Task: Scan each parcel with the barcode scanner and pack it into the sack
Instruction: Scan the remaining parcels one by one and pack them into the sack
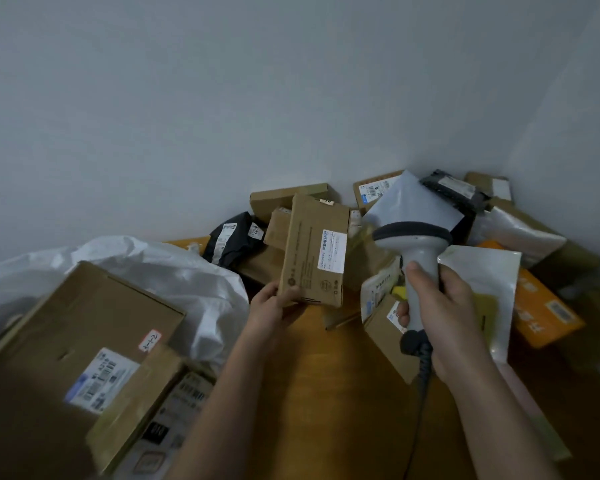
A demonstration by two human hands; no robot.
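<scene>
A strip of bare wooden table runs between the two forearms, hemmed by a white sack and large cardboard boxes on the left and a heap of parcels against the wall on the right. The frame's lower edge cuts off the nearest boxes; most labels are too blurred to read. The left hand pinches the bottom of a slim cardboard parcel, held upright with its long axis vertical and label facing the camera. The right hand wraps the handle of the barcode scanner, its head up and aimed away.
</scene>
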